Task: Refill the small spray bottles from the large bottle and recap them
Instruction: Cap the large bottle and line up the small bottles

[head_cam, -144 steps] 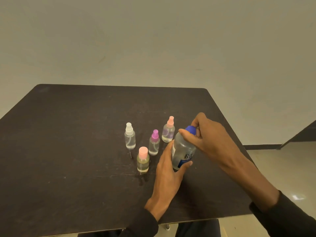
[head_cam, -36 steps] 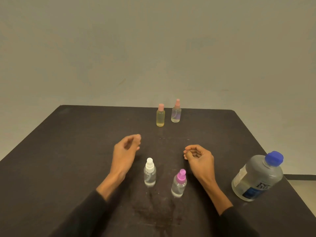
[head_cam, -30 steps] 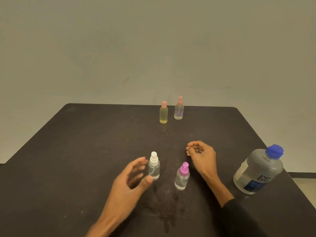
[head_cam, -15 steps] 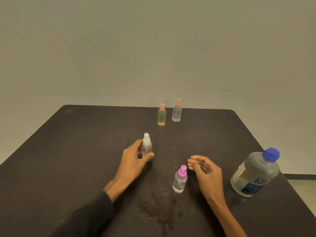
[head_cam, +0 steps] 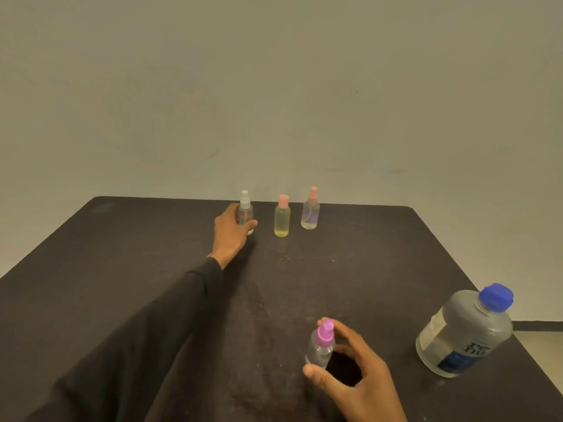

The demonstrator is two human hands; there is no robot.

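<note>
Dark table (head_cam: 122,269); white-capped spray bottle (head_cam: 245,215) in left hand (head_cam: 230,234)

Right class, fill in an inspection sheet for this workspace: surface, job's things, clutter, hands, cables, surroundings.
Surface: dark table, faint smears mid-way.
Job's things: white-top bottle, yellow bottle and peach-top bottle in a row at the far edge; purple-top bottle near; large bottle capped, at right.
Clutter: nothing seen.
Hands: left hand grips the white-top bottle; right hand curls round the purple-top bottle.
Cables: nothing seen.
Surroundings: plain wall.
</note>
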